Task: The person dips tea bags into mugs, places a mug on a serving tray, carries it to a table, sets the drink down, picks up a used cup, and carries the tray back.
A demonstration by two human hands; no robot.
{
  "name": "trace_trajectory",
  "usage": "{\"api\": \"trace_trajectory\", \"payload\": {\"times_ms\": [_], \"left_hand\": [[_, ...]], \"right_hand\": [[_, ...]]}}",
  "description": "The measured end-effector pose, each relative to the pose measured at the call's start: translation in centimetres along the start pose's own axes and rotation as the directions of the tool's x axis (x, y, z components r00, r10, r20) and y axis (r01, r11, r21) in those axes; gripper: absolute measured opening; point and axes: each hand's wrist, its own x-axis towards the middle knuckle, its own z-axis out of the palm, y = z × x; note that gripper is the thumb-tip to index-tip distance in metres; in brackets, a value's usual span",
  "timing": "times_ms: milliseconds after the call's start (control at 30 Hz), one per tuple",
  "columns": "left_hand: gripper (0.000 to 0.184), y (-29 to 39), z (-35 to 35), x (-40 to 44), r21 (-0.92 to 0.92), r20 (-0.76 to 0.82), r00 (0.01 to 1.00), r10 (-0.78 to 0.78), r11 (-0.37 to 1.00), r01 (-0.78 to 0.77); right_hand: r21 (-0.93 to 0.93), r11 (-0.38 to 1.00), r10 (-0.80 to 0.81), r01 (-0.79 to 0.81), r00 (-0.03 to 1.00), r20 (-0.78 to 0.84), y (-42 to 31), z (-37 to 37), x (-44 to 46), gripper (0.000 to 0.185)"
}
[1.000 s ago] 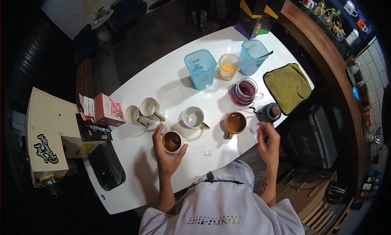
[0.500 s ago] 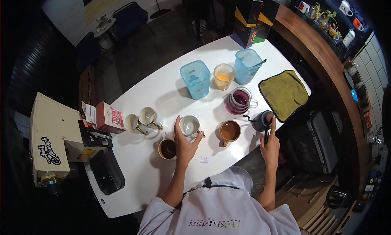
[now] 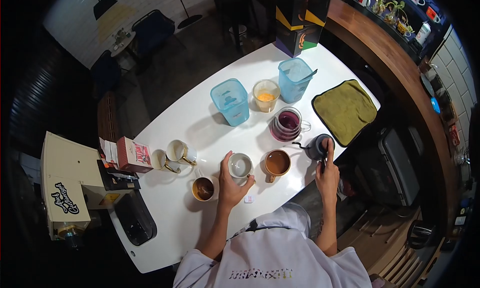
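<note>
The right hand (image 3: 327,177) is closed on the handle of a dark, round-bodied gooseneck kettle (image 3: 314,149) near the glossy white table's (image 3: 175,233) edge, while the left hand (image 3: 232,189) curls thumb and fingers around a smooth, pale-lined mug (image 3: 240,164). Flanking that mug stand a brown-filled tan mug (image 3: 278,163) and a dark-filled mug (image 3: 203,188); beyond sit a rounded glass server (image 3: 286,130) of purple liquid, translucent blue plastic tubs (image 3: 230,104) and a soft olive cloth (image 3: 345,112).
</note>
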Motion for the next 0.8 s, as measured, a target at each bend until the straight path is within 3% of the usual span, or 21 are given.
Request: {"api": "trace_trajectory", "payload": {"times_ms": [133, 367, 433, 533, 800], "left_hand": [[0.088, 0.4, 0.3, -0.1, -0.028, 0.037, 0.999, 0.005, 1.0, -0.004], [0.077, 0.3, 1.4, -0.1, -0.116, -0.001, 0.999, 0.036, 0.993, -0.036], [0.078, 0.0, 1.7, -0.1, -0.194, -0.001, 1.0, 0.019, 0.981, -0.019], [0.079, -0.7, 1.6, -0.1, -0.219, 0.025, 1.0, 0.009, 0.976, -0.003], [0.083, -0.8, 1.5, -0.2, -0.173, 0.074, 0.995, 0.065, 0.984, -0.052]], "right_hand": [[0.009, 1.0, 0.028, -0.028, 1.0, -0.006, -0.4, 0.1, 0.0, 0.088], [0.196, 0.979, -0.028, 0.047, 0.995, -0.097, -0.3, 0.4, 0.1, 0.084], [0.249, 0.967, 0.055, -0.046, 0.998, -0.028, -0.6, 0.1, 0.2, 0.083], [0.255, 0.966, -0.007, 0.042, 0.99, -0.138, 0.1, 1.0, 0.2, 0.08], [0.233, 0.971, -0.027, 0.057, 0.991, -0.129, 0.7, 1.3, 0.1, 0.08]]}}
